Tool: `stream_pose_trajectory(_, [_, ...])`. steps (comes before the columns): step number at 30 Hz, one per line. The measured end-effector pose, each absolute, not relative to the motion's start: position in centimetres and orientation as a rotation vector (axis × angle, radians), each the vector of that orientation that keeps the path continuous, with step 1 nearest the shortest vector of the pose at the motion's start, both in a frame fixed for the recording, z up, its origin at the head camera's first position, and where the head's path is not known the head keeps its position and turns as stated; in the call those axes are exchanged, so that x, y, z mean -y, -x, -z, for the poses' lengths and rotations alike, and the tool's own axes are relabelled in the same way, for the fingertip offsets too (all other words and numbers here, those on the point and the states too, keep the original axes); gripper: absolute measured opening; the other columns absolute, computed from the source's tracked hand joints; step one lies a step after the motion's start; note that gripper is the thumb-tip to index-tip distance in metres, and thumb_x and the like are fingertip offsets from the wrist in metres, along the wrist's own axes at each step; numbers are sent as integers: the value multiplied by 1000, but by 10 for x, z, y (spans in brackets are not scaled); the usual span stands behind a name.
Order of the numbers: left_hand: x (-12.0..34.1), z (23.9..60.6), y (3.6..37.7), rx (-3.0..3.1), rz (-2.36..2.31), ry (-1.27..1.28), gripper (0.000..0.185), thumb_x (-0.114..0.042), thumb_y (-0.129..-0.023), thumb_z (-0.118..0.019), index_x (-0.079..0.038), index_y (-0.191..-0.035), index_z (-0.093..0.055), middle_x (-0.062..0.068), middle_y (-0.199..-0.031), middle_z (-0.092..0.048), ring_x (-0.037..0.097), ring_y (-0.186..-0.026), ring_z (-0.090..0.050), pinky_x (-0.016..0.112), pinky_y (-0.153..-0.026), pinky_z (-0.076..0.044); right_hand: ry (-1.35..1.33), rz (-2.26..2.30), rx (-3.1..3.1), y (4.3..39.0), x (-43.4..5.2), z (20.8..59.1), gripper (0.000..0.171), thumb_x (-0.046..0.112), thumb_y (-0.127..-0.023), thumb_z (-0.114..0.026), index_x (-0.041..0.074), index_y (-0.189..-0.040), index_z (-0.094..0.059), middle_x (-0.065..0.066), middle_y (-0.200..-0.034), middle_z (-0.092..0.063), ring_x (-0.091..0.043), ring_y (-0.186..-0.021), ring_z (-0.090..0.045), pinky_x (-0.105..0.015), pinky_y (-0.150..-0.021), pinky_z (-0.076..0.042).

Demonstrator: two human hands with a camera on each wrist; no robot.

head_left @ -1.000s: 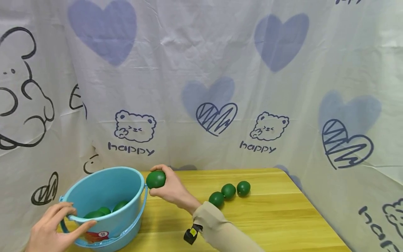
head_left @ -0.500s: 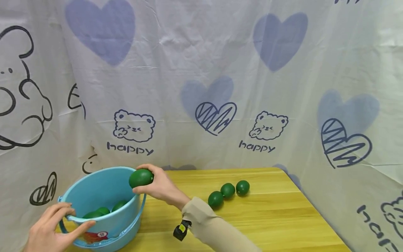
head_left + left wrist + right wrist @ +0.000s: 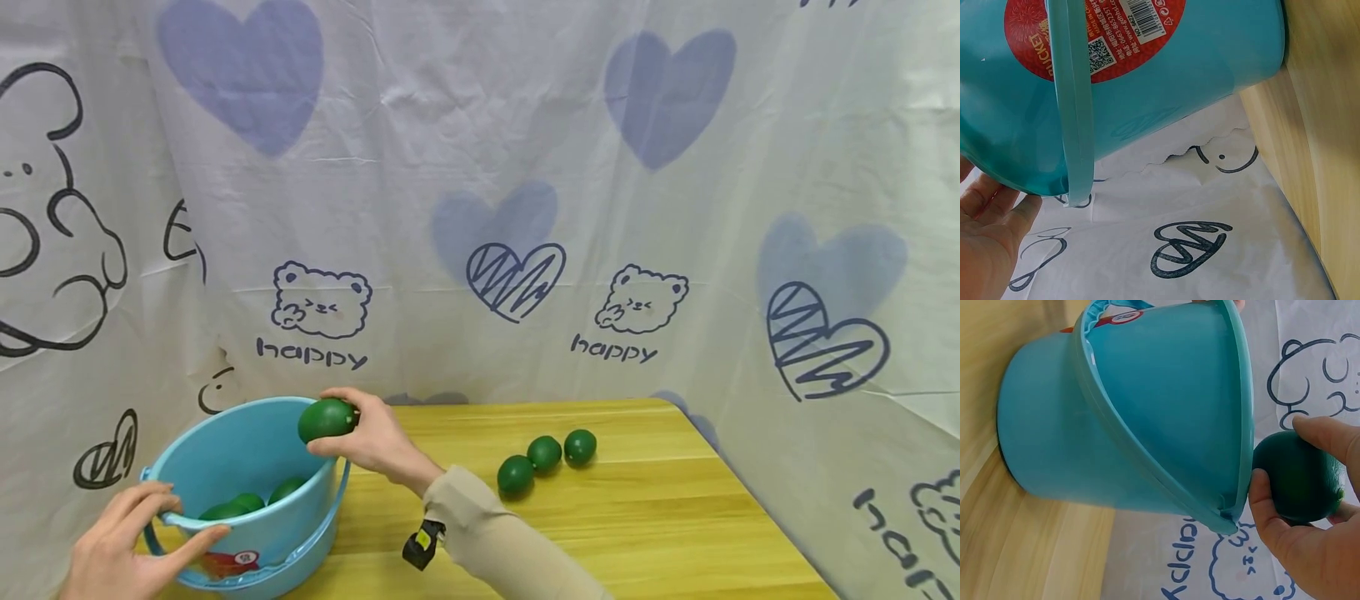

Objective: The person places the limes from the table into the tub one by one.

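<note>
One green fruit (image 3: 327, 419) is resting clamped in the right hand (image 3: 377, 437) beside the top of the blue bucket (image 3: 311, 508) at two o'clock, the left hand (image 3: 123, 537) is gripping its rim (image 3: 247, 526) around seven, and three loose fruits (image 3: 544, 455) are lying on the tabletop (image 3: 652, 508) at three

Your bucket (image 3: 300, 518) is smooth plastic with a soft gloss, and its handle (image 3: 1075, 125) looks like plastic too. You have a smooth printed label (image 3: 1147, 50) on its side. Your fruit (image 3: 327, 419) has smooth skin with a mild shine. Your table (image 3: 637, 517) shows wood grain under a low sheen; the sheet (image 3: 465, 150) facing you looks thin and creased, your sleeve (image 3: 510, 542) matt cloth.
</note>
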State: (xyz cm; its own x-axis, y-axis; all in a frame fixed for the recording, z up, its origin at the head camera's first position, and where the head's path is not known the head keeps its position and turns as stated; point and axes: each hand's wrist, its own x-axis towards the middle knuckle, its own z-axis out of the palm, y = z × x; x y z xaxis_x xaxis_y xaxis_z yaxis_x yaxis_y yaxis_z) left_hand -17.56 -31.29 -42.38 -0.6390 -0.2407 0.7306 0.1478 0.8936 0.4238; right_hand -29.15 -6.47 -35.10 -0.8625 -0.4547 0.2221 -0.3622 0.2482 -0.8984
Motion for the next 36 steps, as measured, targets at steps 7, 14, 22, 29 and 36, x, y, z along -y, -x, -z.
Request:
stream_pose_trajectory(7, [313,425,176,2176,578,-47,56,-39,-47,-97,-11,-81,-64,12,-106,-61,33,-95,-55,12,-70,-30,782,1747,-2353,292,66,352,56,19,-82,-80,30,-133,-57,5,-133,-59,-16,-115,-63,-29,-84,-57])
stream_pose_trajectory(14, [313,425,177,2153,591,-26,58,-38,-45,-97,-10,-83,-64,11,-106,-62,27,-98,-53,0,-77,-22,774,1776,-2320,292,62,355,45,23,-87,-75,30,-129,-61,7,-133,-61,-16,-121,-61,-34,-90,-56])
stream_pose_trajectory(22, [315,426,179,2140,595,0,58,-37,-45,-97,-8,-83,-64,12,-105,-61,29,-97,-51,-5,-81,-17,780,1819,-2367,296,55,365,36,22,-89,-73,24,-125,-65,1,-125,-67,-16,-114,-64,-32,-90,-55])
stream_pose_trajectory(29, [316,424,178,2144,588,3,58,-37,-45,-97,-8,-83,-64,11,-103,-62,28,-96,-51,-3,-78,-21,826,1816,-2439,303,44,376,35,25,-91,-70,20,-125,-65,4,-126,-65,-13,-116,-62,-26,-95,-51])
stream_pose_trajectory(36, [316,425,177,2148,590,-6,58,-38,-44,-97,-10,-82,-64,10,-103,-62,25,-97,-50,-2,-76,-23,815,1820,-2459,310,27,391,32,23,-93,-68,18,-125,-66,3,-124,-66,-20,-117,-63,-26,-96,-50])
